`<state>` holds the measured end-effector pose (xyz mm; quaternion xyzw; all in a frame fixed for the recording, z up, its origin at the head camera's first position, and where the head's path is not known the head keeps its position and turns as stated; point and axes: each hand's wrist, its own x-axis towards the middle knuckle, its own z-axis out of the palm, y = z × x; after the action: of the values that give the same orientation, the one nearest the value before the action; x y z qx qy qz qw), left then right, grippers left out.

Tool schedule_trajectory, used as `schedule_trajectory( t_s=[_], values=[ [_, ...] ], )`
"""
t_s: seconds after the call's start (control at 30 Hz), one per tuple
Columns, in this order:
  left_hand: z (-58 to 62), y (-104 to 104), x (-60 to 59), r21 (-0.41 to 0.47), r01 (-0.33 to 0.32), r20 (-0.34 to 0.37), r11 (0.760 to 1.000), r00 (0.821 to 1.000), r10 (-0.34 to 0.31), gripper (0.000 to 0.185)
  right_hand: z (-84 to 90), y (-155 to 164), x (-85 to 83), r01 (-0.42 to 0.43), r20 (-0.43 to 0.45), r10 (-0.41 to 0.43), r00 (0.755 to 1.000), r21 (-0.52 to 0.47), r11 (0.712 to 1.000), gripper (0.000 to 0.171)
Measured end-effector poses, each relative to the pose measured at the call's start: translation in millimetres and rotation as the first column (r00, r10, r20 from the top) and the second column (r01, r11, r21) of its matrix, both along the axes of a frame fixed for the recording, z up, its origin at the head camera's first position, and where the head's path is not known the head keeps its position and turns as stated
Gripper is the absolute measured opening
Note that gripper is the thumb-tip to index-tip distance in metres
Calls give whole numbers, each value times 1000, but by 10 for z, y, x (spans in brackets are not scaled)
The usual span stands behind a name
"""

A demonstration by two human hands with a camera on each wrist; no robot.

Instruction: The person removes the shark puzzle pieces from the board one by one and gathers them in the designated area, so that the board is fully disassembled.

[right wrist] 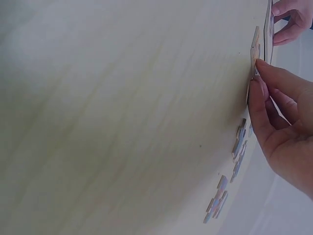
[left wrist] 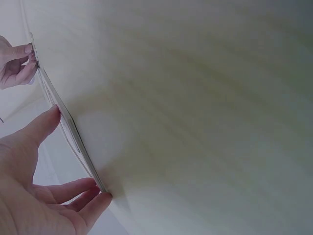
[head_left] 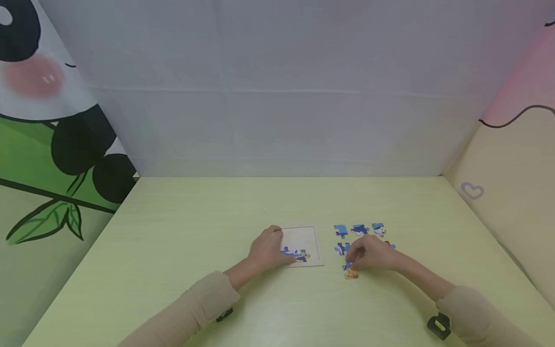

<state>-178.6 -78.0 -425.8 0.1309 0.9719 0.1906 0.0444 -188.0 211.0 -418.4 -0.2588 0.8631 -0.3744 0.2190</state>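
My left hand (head_left: 270, 250) steadies the puzzle tray (head_left: 309, 235) on the desk (head_left: 173, 250), fingers relaxed. At 3 o'clock of it, my right hand (head_left: 373, 254) pinches a puzzle piece (head_left: 347, 265): likely light, thin, stiff; grip by edges.

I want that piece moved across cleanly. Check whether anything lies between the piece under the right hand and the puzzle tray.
Nothing visible does. The right hand pinches a blue puzzle piece on the table, and the strip of tabletop between it and the puzzle tray is bare. The left hand rests on the tray's far left side, and an orange piece lies nearer the person.
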Motion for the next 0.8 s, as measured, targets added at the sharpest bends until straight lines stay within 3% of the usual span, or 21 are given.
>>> schedule_trajectory(
  t_s=[0.5,0.8],
  values=[
    [18,10,2,0,-5,6,1000,1000,5,70,28,7,-9,-10,-36,11,999,30,999,11],
    [11,-37,-12,7,1,17,1000,1000,-1,72,131,-250,-140,-42,-80,43,996,17,999,13]
  ],
)
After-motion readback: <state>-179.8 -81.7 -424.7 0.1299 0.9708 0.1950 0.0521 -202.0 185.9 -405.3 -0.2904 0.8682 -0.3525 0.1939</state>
